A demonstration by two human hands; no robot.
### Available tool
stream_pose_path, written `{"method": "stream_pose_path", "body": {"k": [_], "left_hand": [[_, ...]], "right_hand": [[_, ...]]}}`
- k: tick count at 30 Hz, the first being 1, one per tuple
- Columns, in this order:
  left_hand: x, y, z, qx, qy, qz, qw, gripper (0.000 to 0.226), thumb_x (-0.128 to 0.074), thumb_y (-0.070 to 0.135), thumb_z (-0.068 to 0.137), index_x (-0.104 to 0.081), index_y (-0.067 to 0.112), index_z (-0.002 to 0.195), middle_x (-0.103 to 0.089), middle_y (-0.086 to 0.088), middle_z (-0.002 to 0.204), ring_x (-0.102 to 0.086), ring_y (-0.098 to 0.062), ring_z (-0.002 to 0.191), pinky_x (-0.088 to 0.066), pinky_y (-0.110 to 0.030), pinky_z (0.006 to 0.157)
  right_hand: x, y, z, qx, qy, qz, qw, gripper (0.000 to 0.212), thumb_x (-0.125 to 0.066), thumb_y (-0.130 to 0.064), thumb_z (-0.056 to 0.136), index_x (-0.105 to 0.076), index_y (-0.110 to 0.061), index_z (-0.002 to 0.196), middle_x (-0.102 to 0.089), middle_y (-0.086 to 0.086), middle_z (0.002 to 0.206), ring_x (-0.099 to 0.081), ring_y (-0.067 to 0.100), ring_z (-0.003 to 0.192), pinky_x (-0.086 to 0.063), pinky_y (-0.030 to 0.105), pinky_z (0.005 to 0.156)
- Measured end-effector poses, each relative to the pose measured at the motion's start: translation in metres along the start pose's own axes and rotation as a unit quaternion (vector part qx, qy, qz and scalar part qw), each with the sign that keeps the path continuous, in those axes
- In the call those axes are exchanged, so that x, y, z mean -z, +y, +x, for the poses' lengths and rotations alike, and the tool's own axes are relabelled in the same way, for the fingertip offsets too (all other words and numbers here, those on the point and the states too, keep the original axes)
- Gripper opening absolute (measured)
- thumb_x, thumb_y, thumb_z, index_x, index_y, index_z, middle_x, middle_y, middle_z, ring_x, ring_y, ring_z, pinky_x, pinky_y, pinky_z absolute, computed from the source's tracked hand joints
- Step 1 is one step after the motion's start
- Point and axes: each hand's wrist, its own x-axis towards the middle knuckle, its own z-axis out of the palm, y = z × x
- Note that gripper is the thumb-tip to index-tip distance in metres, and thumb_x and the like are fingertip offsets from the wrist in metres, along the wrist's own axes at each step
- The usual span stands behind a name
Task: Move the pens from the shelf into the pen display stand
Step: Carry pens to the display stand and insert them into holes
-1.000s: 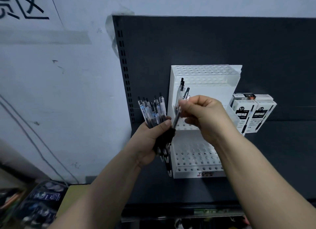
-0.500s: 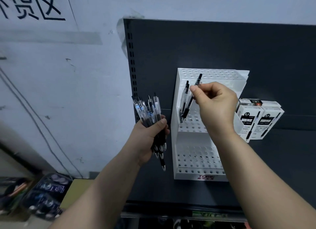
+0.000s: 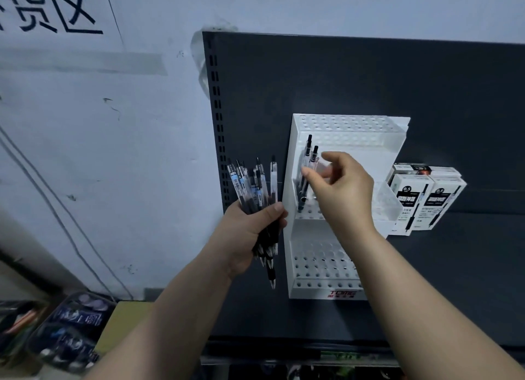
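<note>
Where the pale wall meets the dark shelf panel, the left hand grips a bundle of pens with tips down and clickers up. They are fanned, I'd guess so that one picks off easily. Just beside it is the white pen display stand, its holes mostly bare. Two pens stand upright at the middle tier's left end. The right hand hovers at them, fingers loosely parted, apparently holding nothing — blurred, though. Further right, pen boxes sit just beside the stand.
</note>
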Motion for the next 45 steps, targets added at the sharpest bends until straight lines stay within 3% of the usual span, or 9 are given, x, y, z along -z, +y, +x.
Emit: {"method": "stream_pose_path", "body": {"k": [4, 7, 12, 20, 26, 33, 37, 42, 45], "left_hand": [[0.0, 0.0, -0.003, 0.013, -0.063, 0.006, 0.998, 0.008, -0.063, 0.011, 0.084, -0.064, 0.006, 0.09, -0.068, -0.005, 0.074, -0.065, -0.014, 0.065, -0.051, -0.029, 0.062], [-0.004, 0.0, -0.005, 0.03, -0.115, -0.012, 0.993, 0.021, -0.061, 0.016, 0.081, -0.062, 0.005, 0.098, -0.066, -0.007, 0.076, -0.063, -0.016, 0.065, -0.05, -0.029, 0.062], [-0.006, -0.001, -0.008, 0.046, -0.14, -0.021, 0.989, 0.013, -0.059, 0.017, 0.081, -0.059, 0.005, 0.084, -0.062, -0.006, 0.072, -0.063, -0.017, 0.064, -0.051, -0.028, 0.06], [-0.011, 0.0, -0.01, 0.033, -0.126, -0.029, 0.991, 0.019, -0.06, 0.019, 0.08, -0.059, 0.004, 0.091, -0.064, -0.006, 0.07, -0.063, -0.016, 0.063, -0.051, -0.028, 0.06], [-0.012, 0.002, -0.015, 0.028, -0.124, -0.023, 0.992, 0.022, -0.06, 0.019, 0.08, -0.059, 0.003, 0.094, -0.064, -0.006, 0.071, -0.063, -0.016, 0.062, -0.051, -0.027, 0.059], [-0.012, 0.002, -0.019, 0.04, -0.113, -0.023, 0.992, 0.015, -0.059, 0.018, 0.083, -0.062, 0.005, 0.091, -0.066, -0.007, 0.074, -0.064, -0.016, 0.064, -0.051, -0.028, 0.06], [-0.012, 0.001, -0.014, 0.043, -0.02, -0.041, 0.998, 0.008, -0.058, 0.011, 0.09, -0.063, 0.005, 0.087, -0.065, -0.006, 0.071, -0.064, -0.015, 0.062, -0.052, -0.027, 0.059], [-0.009, 0.0, -0.011, 0.018, 0.063, -0.043, 0.997, 0.008, -0.058, 0.01, 0.091, -0.062, 0.006, 0.086, -0.065, -0.004, 0.066, -0.063, -0.013, 0.06, -0.053, -0.024, 0.057], [-0.01, 0.001, -0.012, 0.015, 0.062, -0.04, 0.997, 0.008, -0.058, 0.01, 0.091, -0.062, 0.006, 0.086, -0.066, -0.003, 0.066, -0.063, -0.013, 0.061, -0.053, -0.024, 0.057]], "right_hand": [[0.009, -0.01, -0.017, -0.009, -0.084, 0.071, 0.994, 0.004, -0.069, -0.025, 0.085, -0.067, -0.028, 0.086, -0.061, -0.005, 0.073, -0.053, 0.004, 0.065, -0.047, 0.021, 0.065], [0.011, -0.016, -0.02, -0.077, -0.207, 0.143, 0.965, 0.012, -0.063, -0.012, 0.089, -0.069, -0.019, 0.082, -0.063, -0.004, 0.066, -0.054, 0.002, 0.057, -0.045, 0.017, 0.057], [0.019, -0.013, -0.015, -0.179, -0.269, 0.249, 0.913, 0.007, -0.061, -0.008, 0.088, -0.066, -0.01, 0.084, -0.064, 0.005, 0.071, -0.058, 0.013, 0.064, -0.042, 0.021, 0.058], [0.025, -0.024, -0.009, -0.153, -0.269, 0.239, 0.92, 0.011, -0.062, -0.007, 0.088, -0.062, 0.002, 0.094, -0.064, 0.013, 0.078, -0.057, 0.016, 0.061, -0.048, 0.019, 0.054], [0.027, -0.027, -0.009, -0.154, -0.297, 0.257, 0.906, 0.006, -0.061, -0.006, 0.087, -0.065, -0.007, 0.083, -0.064, 0.007, 0.074, -0.058, 0.012, 0.059, -0.048, 0.019, 0.054], [0.03, -0.027, -0.009, -0.167, -0.26, 0.29, 0.906, 0.014, -0.067, -0.007, 0.082, -0.056, -0.012, 0.076, -0.063, 0.004, 0.066, -0.058, 0.011, 0.055, -0.048, 0.02, 0.052], [0.042, -0.039, 0.002, -0.1, -0.151, 0.33, 0.926, 0.024, -0.072, -0.005, 0.076, -0.05, -0.013, 0.073, -0.066, 0.003, 0.057, -0.059, 0.012, 0.049, -0.047, 0.02, 0.045], [0.038, -0.042, 0.008, 0.061, 0.015, 0.142, 0.988, 0.027, -0.079, -0.018, 0.076, -0.052, -0.019, 0.069, -0.063, 0.006, 0.067, -0.063, 0.026, 0.063, -0.055, 0.031, 0.06], [0.026, -0.033, 0.003, 0.06, 0.028, 0.104, 0.992, 0.026, -0.077, -0.021, 0.078, -0.053, -0.017, 0.069, -0.058, -0.005, 0.065, -0.053, 0.003, 0.057, -0.047, 0.019, 0.058]]}}
